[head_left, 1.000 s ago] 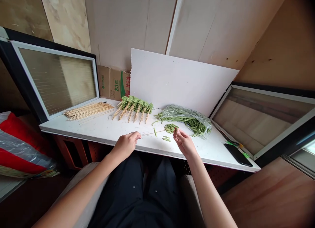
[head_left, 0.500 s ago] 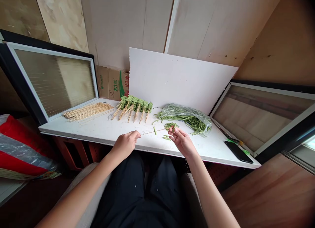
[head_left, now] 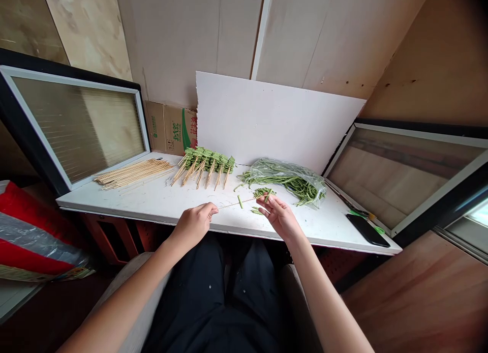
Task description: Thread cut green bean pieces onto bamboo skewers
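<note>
Where the white table [head_left: 152, 203] begins, loose sticks [head_left: 131, 174], piled; left hand [head_left: 195, 223], pinched on one end of a thin stick [head_left: 227, 206]; stacked bean skewers [head_left: 209, 161], behind; one bean piece [head_left: 240, 202], midway along the stick; right hand [head_left: 280, 215], fingertips closed on a second piece [head_left: 268, 195] at its far end; bagged long beans [head_left: 293, 182]; black phone [head_left: 368, 230].

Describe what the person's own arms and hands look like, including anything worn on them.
The left hand and right hand are both ungloved. The left forearm and right forearm are bare, with no sleeve, watch or bracelet in view; the upper arms are out of frame. Fine details, such as nails, are too small to tell.
</note>
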A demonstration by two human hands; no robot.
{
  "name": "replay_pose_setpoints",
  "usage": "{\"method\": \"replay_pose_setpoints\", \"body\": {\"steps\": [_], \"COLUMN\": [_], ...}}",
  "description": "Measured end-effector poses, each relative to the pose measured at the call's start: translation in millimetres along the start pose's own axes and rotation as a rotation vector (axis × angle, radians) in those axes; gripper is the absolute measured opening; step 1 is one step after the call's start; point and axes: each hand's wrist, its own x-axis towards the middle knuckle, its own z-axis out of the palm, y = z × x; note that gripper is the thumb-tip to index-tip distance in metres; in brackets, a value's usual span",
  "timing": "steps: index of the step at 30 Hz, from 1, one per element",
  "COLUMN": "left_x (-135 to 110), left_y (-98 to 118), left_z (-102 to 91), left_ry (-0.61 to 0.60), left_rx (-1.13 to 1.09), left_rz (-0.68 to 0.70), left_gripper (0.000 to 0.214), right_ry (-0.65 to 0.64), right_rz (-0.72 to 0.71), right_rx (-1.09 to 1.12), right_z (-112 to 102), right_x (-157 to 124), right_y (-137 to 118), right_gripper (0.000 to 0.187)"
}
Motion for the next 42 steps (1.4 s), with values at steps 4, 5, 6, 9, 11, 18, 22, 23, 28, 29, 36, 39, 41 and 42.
{"method": "replay_pose_setpoints", "body": {"steps": [4,5,6,9,11,18,22,23,28,29,36,39,41,42], "left_x": [0.3,0.4,0.5,0.4,0.2,-0.2,0.0,0.0,0.3,0.3,-0.5,-0.8,-0.9,-1.0], "left_y": [2.1,1.9,1.5,-0.2,-1.2,-2.8,-2.7,-2.6,-2.1,-2.2,-5.7,-7.0,-7.2,-7.2], "left_z": [-1.3,-1.4,-1.3,-0.3,0.3,-0.4,-0.7,-0.8,-1.1,-1.2,0.8,1.7,1.6,1.4], "left_ry": [0.000,-0.002,-0.004,-0.010,-0.010,-0.001,-0.004,-0.005,-0.010,-0.013,-0.039,-0.043,-0.042,-0.040], "left_rx": [0.003,0.002,0.002,0.008,0.017,0.047,0.048,0.048,0.054,0.055,0.057,0.050,0.051,0.055], "left_rz": [-0.011,-0.015,-0.019,-0.026,-0.025,-0.004,0.001,0.002,-0.002,-0.005,-0.039,-0.044,-0.041,-0.039], "left_gripper": [0.022,0.023,0.023,0.024,0.023,0.028,0.029,0.029,0.031,0.031,0.035,0.036,0.036,0.036], "right_ry": [-0.024,-0.031,-0.036,-0.042,-0.039,-0.023,-0.020,-0.018,-0.012,-0.010,0.023,0.040,0.051,0.058], "right_rz": [-0.008,-0.009,-0.010,-0.008,-0.005,0.003,0.004,0.004,0.002,0.003,-0.011,-0.024,-0.037,-0.046], "right_rx": [0.028,0.036,0.042,0.048,0.046,0.032,0.023,0.021,-0.001,-0.002,-0.057,-0.095,-0.118,-0.127], "right_z": [1.4,1.6,1.6,1.0,0.3,-0.6,-0.3,-0.2,0.9,0.9,-2.8,-3.1,-3.0,-3.3], "right_x": [-0.5,-0.7,-0.7,-0.5,0.1,0.4,-0.1,-0.2,-0.8,-0.9,1.0,1.7,2.1,2.3], "right_y": [1.3,1.4,1.4,1.9,2.5,3.9,3.8,3.7,2.9,2.7,2.9,3.1,3.3,3.7], "right_gripper": [0.034,0.033,0.032,0.031,0.032,0.033,0.034,0.035,0.037,0.037,0.034,0.032,0.031,0.030]}}
